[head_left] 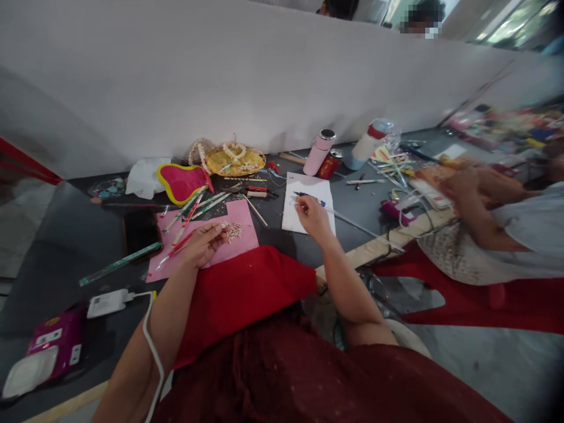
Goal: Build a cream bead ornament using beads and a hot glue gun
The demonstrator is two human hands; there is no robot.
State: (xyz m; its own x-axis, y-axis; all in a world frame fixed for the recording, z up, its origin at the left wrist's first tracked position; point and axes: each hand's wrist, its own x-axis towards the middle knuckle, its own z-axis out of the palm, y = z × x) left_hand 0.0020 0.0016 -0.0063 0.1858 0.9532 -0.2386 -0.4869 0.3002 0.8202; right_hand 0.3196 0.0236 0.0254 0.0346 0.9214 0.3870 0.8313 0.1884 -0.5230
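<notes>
In the head view, the left hand (205, 244) has its grip closed with the fingertips on a cluster of small pale pieces (235, 231). This cluster is over the pink sheet (244, 214) on the dark table (99, 232); whether it touches the sheet, I cannot tell. The right hand (314, 216) is above the white paper (288, 220), its fingers bent and near together, just beside a thin dark and blue tool (301, 193). Whether this grip holds anything, I cannot tell. Several thin tubes (187, 214) lie partly on the pink sheet, near a phone (140, 232). Behind them is a yellow basket (214, 171). A pink bottle (319, 154) stands beside a red can (328, 165). On the right, another person's arm (473, 202) is blurred.
</notes>
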